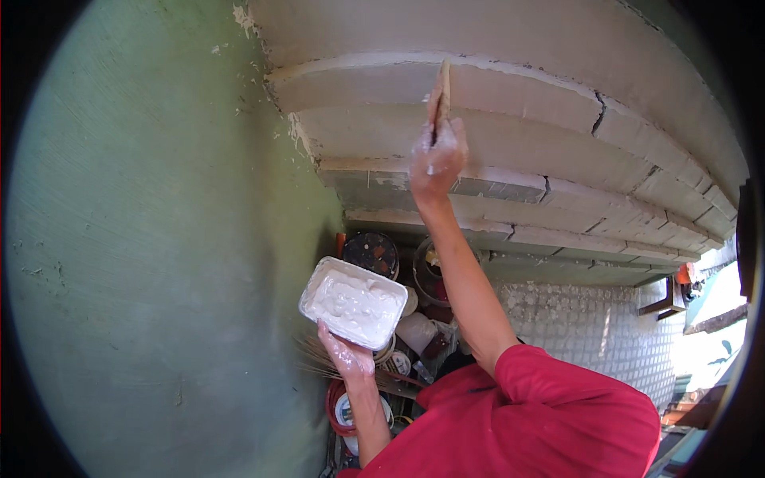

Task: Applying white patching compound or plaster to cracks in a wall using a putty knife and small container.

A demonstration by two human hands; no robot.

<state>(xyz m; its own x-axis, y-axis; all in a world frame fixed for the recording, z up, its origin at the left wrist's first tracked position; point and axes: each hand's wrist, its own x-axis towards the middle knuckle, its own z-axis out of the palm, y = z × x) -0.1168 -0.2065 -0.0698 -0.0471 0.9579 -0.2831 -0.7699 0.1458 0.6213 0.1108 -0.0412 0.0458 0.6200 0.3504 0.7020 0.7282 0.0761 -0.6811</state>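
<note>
A broad, beige, stepped plaster moulding [358,86] spans the upper view. A white rectangular tray [347,335] rests on the left hand [352,357], whose mostly hidden fingers I cannot judge; tilting might spill its white paste [358,299], thick, glossy and ridged. The right hand [439,159] clamps its fingers around a thin, pale, flat spreader [445,86] beside an upper ledge [382,58].

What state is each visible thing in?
Tub: open, held in left grip.
White paste: wet-looking, lumpy.
Flat tool: held in right grip.
Left grip: smeared white.
Right grip: smeared white, closed.
Ledges: cracked in places.
Green wall: patchy.
Red container: partly hidden, contents unclear.
</note>
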